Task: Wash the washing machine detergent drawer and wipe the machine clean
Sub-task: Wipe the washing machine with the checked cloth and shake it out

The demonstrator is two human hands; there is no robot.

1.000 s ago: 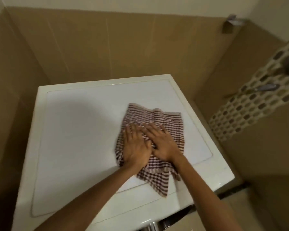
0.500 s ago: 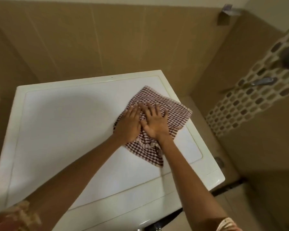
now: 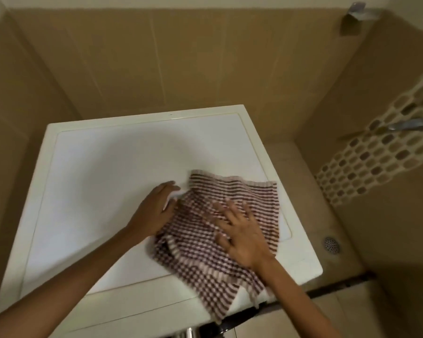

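Atop the white washing machine (image 3: 103, 191), toward its right front quarter: a woven cloth (image 3: 242, 191), brown-and-cream checks through the middle, plain stripes along the far border, soft and rumpled, spread roughly flat. Mostly inside the smooth, shallow recessed panel of the lid, with the near corner draped across the raised cream rim and hanging past the front edge. Pressed down near its middle by the right hand (image 3: 242, 235), palm flat, fingers straight and fanned wide, clasping nothing. At the cloth's left border, the left hand (image 3: 154, 211), fingers lightly arched and reaching forward, thumb side touching the fabric, fingertips on bare white plastic, likewise with nothing clasped; somewhat blurred by motion. Both forearms bare, stretched in from the near edge. Squarish lid with rounded corners, faintly glossy, tucked into a corner of matte tan wall tiles (image 3: 181, 57) with thin pale grout lines. On the right-hand wall, a slanting band of mosaic (image 3: 366, 162): small rounded pieces in cream, tan and grey. Across that band, a chrome tap lever (image 3: 408, 124). High near the corner, a small metal bracket (image 3: 359, 11). Down on the tiled floor just right of the machine, a round perforated metal drain (image 3: 331, 245). Below the front edge, a glint of chrome, too cropped to identify.
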